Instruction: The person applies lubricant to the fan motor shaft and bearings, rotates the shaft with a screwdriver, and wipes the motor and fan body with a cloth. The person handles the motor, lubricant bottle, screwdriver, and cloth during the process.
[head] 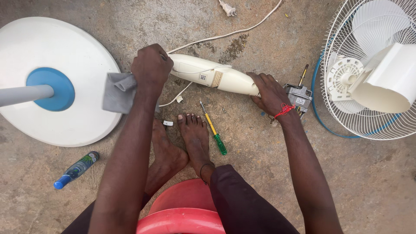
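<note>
With the right hand [269,93] grasping the cream plastic fan housing [214,78] steady, the left hand [151,68], fingers clenched on the grey cloth [118,92], should probably wipe firmly.

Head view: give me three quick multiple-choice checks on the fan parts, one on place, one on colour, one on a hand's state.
1. Where does the screwdriver lie?
A. on the round base
B. on the floor beside the feet
C. inside the fan grille

2. What colour is the cloth?
A. grey
B. red
C. yellow

3. What is the right hand doing?
A. hanging free
B. gripping the bottle
C. gripping the white fan housing

Answers: 1 B, it lies on the concrete by the toes. 2 A, a grey cloth sits under the left hand. 3 C, its fingers wrap the housing's end.
</note>
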